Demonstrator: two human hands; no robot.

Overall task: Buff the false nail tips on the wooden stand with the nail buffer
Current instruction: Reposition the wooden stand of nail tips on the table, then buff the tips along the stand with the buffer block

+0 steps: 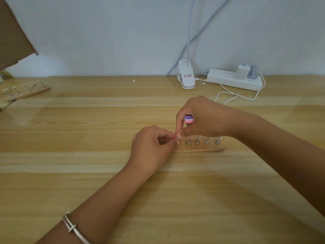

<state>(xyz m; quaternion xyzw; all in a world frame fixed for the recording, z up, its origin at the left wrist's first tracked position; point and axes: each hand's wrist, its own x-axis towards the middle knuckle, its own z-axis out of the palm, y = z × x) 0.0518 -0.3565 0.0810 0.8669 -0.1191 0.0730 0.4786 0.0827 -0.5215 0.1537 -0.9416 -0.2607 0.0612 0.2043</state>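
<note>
Behind, pwr strip (232, 80), L grip (153, 147) over stand (202, 147)

Left hand (153, 147) and right hand (202, 117) bare; both forearms bare up to the frame edge; left forearm wears a silver bangle (73, 228): two thin metal bands side by side, joined by a small crossbar; lower band looks finely ridged; left thumbnail (177, 142) short, pale, plain; other nails hidden or too small to tell.

Head view, looking forward-down over table (88, 173), close.
</note>
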